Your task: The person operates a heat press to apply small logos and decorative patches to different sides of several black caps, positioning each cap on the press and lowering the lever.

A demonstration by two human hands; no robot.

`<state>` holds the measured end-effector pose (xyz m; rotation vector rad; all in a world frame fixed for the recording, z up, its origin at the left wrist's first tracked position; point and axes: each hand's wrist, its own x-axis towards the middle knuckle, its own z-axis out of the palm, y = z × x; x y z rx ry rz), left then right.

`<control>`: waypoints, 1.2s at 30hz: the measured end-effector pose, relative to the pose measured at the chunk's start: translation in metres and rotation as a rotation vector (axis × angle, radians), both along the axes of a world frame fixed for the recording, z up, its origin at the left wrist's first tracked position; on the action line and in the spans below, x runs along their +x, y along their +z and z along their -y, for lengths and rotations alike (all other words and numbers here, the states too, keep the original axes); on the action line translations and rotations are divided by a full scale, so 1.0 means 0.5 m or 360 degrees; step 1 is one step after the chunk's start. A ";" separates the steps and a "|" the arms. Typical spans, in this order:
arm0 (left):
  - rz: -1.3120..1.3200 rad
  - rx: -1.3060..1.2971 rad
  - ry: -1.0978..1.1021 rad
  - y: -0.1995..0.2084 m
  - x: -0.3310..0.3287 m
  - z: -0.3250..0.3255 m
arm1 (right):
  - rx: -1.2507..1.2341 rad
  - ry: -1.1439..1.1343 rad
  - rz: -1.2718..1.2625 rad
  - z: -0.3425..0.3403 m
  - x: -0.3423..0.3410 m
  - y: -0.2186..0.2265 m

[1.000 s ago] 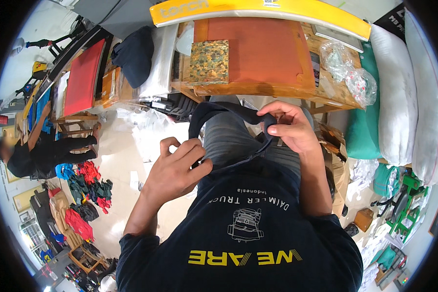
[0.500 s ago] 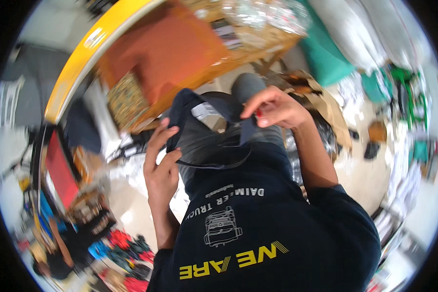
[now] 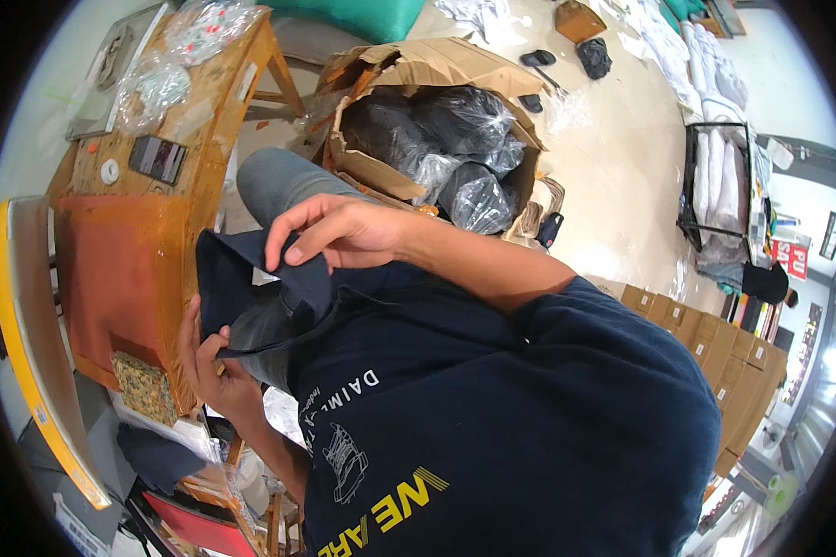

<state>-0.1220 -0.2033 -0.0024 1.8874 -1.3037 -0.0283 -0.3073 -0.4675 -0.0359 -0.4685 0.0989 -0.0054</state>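
A navy cloth piece, bent into an open loop with a folded flap, hangs in front of my shirt between my two hands. At its upper edge, my right hand pinches the fabric between thumb and fingers. Lower and to the left, my left hand grips the loop's other edge, with some fingers behind the cloth. My jeans show through the loop's opening. Which garment part the piece is, I cannot tell.
At left stands a wooden table with a red-brown pad, a dark phone-like slab and clear plastic bags. Beyond my knee sits an open cardboard box of plastic-wrapped black bundles. Stacked cartons and a person are at right.
My view has swung to the right, bringing the box and cartons into sight. My hands still hold the cloth, and my right hand now grips its upper edge nearer the loop.
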 end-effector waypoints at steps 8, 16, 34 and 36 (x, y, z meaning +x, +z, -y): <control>-0.0164 -0.0140 0.0212 -0.003 0.046 -0.040 | -0.0438 -0.0091 -0.0063 -0.052 0.053 0.018; -0.0121 -0.0026 0.0178 0.057 0.078 -0.080 | -0.1258 -0.0070 -0.0321 -0.051 0.059 0.028; -0.0520 0.0169 0.0068 0.218 -0.004 -0.150 | -0.2335 0.0126 0.0868 -0.097 0.261 0.245; -0.0641 0.0214 0.0072 0.230 0.001 -0.186 | -0.2220 0.0657 0.0809 -0.111 0.301 0.254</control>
